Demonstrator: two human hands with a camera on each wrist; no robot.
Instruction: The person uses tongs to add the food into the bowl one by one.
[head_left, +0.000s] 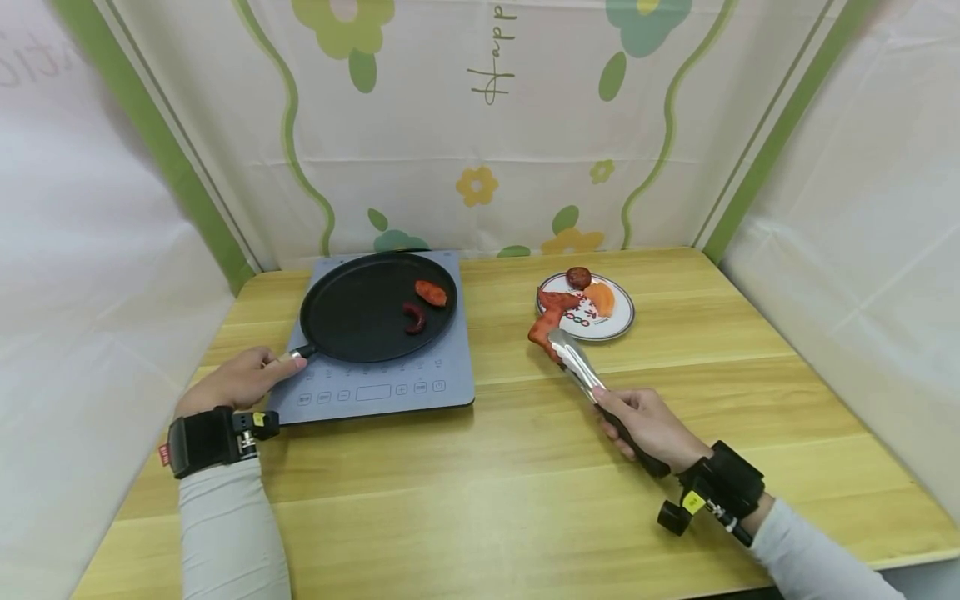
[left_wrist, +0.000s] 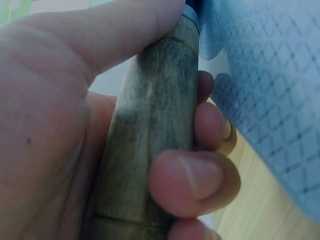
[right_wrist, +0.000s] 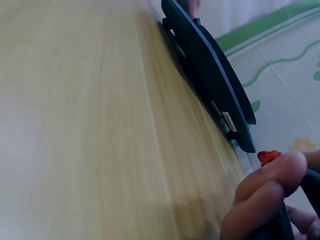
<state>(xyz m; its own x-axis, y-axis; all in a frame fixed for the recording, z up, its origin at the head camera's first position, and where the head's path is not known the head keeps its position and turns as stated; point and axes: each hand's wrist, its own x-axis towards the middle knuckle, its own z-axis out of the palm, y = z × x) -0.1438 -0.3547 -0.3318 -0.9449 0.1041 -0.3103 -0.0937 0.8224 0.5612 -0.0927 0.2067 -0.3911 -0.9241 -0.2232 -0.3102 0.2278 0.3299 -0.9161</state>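
My left hand [head_left: 236,379] grips the handle of a flat black frying pan [head_left: 360,312]; in the left wrist view its fingers curl round the wood-look handle [left_wrist: 150,115]. Towards the pan's right side lie a curved dark red sausage [head_left: 414,319] and an orange-red piece of food [head_left: 431,292]. My right hand [head_left: 652,425] holds metal tongs [head_left: 576,363] with black handles. Their tips are on a reddish chicken wing [head_left: 550,325], which overlaps the left rim of a white plate [head_left: 619,315]. On that plate are a round brown piece [head_left: 579,277] and an orange slice [head_left: 600,297].
The pan sits on a grey induction cooker [head_left: 450,387] with touch buttons along its front. Under everything is a wooden table [head_left: 480,492]. A flowered curtain [head_left: 540,133] hangs behind, and pale sheets close off both sides.
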